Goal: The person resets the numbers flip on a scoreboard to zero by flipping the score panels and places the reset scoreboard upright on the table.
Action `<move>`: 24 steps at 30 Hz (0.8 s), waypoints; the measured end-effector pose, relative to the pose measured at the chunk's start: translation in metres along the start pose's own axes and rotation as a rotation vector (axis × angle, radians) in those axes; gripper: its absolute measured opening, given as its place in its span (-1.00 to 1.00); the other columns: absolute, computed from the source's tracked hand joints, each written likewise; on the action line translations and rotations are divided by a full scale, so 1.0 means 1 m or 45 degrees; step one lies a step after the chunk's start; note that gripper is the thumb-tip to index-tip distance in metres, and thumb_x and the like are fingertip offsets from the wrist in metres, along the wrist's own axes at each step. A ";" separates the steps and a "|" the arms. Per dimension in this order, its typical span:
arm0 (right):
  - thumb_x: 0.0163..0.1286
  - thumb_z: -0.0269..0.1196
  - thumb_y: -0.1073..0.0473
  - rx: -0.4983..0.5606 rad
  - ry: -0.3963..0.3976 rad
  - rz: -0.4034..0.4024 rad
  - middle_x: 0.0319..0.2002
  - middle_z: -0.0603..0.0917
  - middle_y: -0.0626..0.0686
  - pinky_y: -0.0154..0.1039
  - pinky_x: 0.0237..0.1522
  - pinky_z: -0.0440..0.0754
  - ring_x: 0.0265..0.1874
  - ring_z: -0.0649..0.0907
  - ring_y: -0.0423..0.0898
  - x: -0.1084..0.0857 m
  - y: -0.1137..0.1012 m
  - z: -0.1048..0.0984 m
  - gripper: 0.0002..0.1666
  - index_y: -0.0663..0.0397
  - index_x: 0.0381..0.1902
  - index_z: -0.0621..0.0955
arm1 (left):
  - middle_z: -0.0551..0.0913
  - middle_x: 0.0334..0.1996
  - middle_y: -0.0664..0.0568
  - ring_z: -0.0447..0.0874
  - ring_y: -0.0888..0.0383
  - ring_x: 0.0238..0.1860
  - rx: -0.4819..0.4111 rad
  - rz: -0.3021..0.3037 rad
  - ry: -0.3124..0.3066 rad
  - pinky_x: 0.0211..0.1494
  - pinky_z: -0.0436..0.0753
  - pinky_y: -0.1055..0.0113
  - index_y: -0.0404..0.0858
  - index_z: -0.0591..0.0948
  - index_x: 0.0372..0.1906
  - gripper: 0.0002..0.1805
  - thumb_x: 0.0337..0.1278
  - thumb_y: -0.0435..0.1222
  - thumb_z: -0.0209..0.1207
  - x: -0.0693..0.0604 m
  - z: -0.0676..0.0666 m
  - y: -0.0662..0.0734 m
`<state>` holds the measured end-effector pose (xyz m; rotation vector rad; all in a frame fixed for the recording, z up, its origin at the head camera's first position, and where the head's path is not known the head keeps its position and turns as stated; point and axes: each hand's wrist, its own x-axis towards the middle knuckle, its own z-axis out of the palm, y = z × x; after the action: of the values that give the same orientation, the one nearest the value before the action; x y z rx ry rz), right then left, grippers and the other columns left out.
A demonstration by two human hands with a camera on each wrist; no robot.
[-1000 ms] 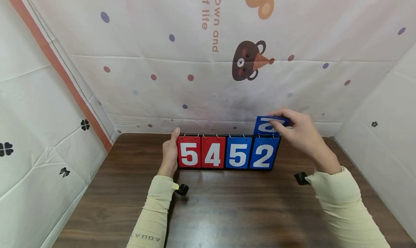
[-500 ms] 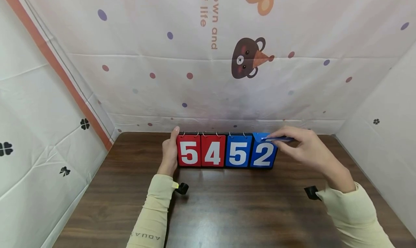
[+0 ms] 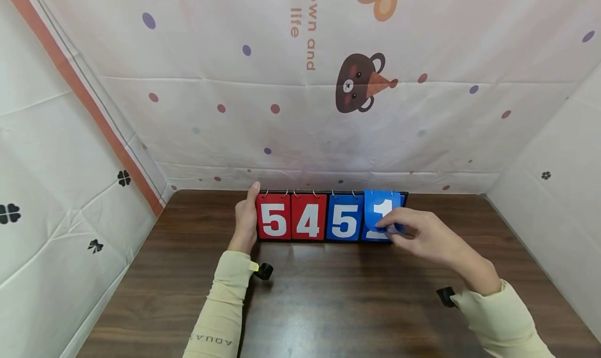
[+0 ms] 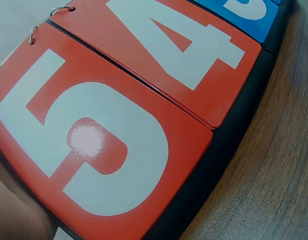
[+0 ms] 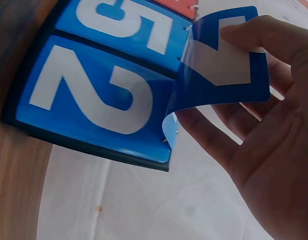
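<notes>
A scoreboard [image 3: 326,217] sits on a brown bench [image 3: 328,306]. The left hand [image 3: 245,219] grips its left end; the right hand [image 3: 424,238] pinches the free end of a curved blue 1 card [image 3: 373,206] at the far right, partly covering a 2 card [image 5: 89,100].

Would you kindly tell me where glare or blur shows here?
Head view: pale glare on the tabletop; left wrist view: a bright glare spot on the red 5 card; right wrist view: a light sheen near one edge of the blue 2 card, the tabletop blurred at far left.
</notes>
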<state>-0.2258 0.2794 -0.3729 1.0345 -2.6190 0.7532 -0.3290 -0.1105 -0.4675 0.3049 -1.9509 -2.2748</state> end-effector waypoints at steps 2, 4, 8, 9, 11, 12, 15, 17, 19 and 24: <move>0.21 0.44 0.54 -0.020 -0.025 0.015 -0.04 0.76 -0.13 -0.05 -0.11 0.77 -0.13 0.70 -0.14 -0.002 -0.001 0.003 -0.50 -0.06 0.00 0.76 | 0.68 -0.36 0.04 0.60 0.10 -0.20 0.001 0.001 -0.003 -0.05 0.57 0.23 -0.18 0.66 -0.44 -0.38 0.38 0.29 0.17 0.000 0.000 0.000; 0.22 0.45 0.51 -0.030 -0.054 0.047 -0.02 0.76 -0.09 0.01 -0.07 0.77 -0.09 0.71 -0.08 -0.003 -0.002 0.006 -0.53 -0.07 -0.01 0.76 | 0.69 -0.37 0.04 0.60 0.10 -0.20 -0.006 0.003 -0.003 -0.06 0.58 0.23 -0.18 0.66 -0.45 -0.39 0.39 0.28 0.17 0.000 -0.001 0.000; 0.25 0.46 0.47 -0.033 -0.095 0.110 0.01 0.76 -0.02 0.13 -0.01 0.74 -0.02 0.72 0.03 -0.006 -0.001 0.010 -0.58 -0.07 -0.02 0.77 | 0.69 -0.39 0.04 0.61 0.11 -0.23 -0.016 0.006 0.000 -0.09 0.59 0.25 -0.17 0.65 -0.48 -0.39 0.40 0.27 0.17 -0.001 -0.001 -0.001; 0.25 0.46 0.47 -0.035 -0.102 0.122 0.02 0.76 -0.01 0.13 -0.01 0.73 -0.02 0.72 0.04 -0.006 -0.001 0.012 -0.58 -0.07 -0.02 0.77 | 0.69 -0.39 0.04 0.61 0.11 -0.23 -0.016 0.006 0.000 -0.09 0.59 0.25 -0.17 0.65 -0.49 -0.39 0.40 0.27 0.17 -0.001 -0.001 -0.001; 0.25 0.46 0.48 -0.047 -0.111 0.138 0.02 0.76 0.01 0.14 -0.01 0.73 -0.01 0.71 0.06 -0.007 0.001 0.015 -0.59 -0.05 -0.03 0.77 | 0.68 -0.40 0.05 0.60 0.11 -0.24 -0.017 0.007 0.001 -0.11 0.59 0.25 -0.16 0.64 -0.50 -0.39 0.40 0.27 0.17 0.000 -0.001 -0.001; 0.25 0.46 0.48 -0.060 -0.113 0.151 0.03 0.75 0.02 0.14 0.00 0.73 -0.01 0.71 0.07 -0.008 0.002 0.017 -0.60 -0.04 -0.04 0.77 | 0.68 -0.41 0.05 0.60 0.12 -0.24 -0.017 0.007 0.001 -0.11 0.59 0.25 -0.16 0.64 -0.50 -0.39 0.40 0.27 0.17 0.000 -0.001 -0.001; 0.26 0.45 0.45 -0.113 -0.127 0.190 0.07 0.73 0.08 0.20 0.03 0.71 0.03 0.70 0.13 -0.009 0.003 0.023 -0.62 0.01 -0.01 0.76 | 0.68 -0.41 0.04 0.60 0.11 -0.25 -0.018 0.008 0.001 -0.12 0.59 0.25 -0.16 0.65 -0.50 -0.39 0.40 0.27 0.17 0.000 -0.001 -0.001; 0.25 0.46 0.44 -0.168 -0.133 0.200 0.09 0.71 0.12 0.23 0.05 0.70 0.07 0.69 0.17 -0.009 0.003 0.027 -0.62 0.04 0.00 0.76 | 0.68 -0.39 0.04 0.60 0.10 -0.23 -0.014 0.006 -0.001 -0.10 0.59 0.24 -0.17 0.65 -0.48 -0.39 0.39 0.28 0.17 0.000 -0.002 -0.001; 0.23 0.48 0.43 -0.230 -0.138 0.198 0.11 0.70 0.15 0.22 0.07 0.69 0.12 0.69 0.19 -0.010 0.004 0.032 -0.62 0.07 0.01 0.76 | 0.68 -0.38 0.03 0.61 0.10 -0.22 -0.016 0.007 -0.003 -0.09 0.59 0.24 -0.18 0.65 -0.46 -0.39 0.39 0.28 0.18 0.000 -0.001 0.000; 0.16 0.53 0.44 -0.348 -0.119 0.152 0.10 0.70 0.17 0.12 0.04 0.72 0.09 0.71 0.17 -0.011 0.011 0.045 -0.61 0.12 -0.04 0.76 | 0.68 -0.39 0.03 0.61 0.10 -0.23 -0.021 0.010 -0.001 -0.10 0.59 0.24 -0.18 0.65 -0.47 -0.39 0.38 0.28 0.19 0.001 -0.001 0.000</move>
<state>-0.2262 0.2686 -0.4188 0.8615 -2.7828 0.3612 -0.3297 -0.1112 -0.4679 0.2944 -1.9291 -2.2850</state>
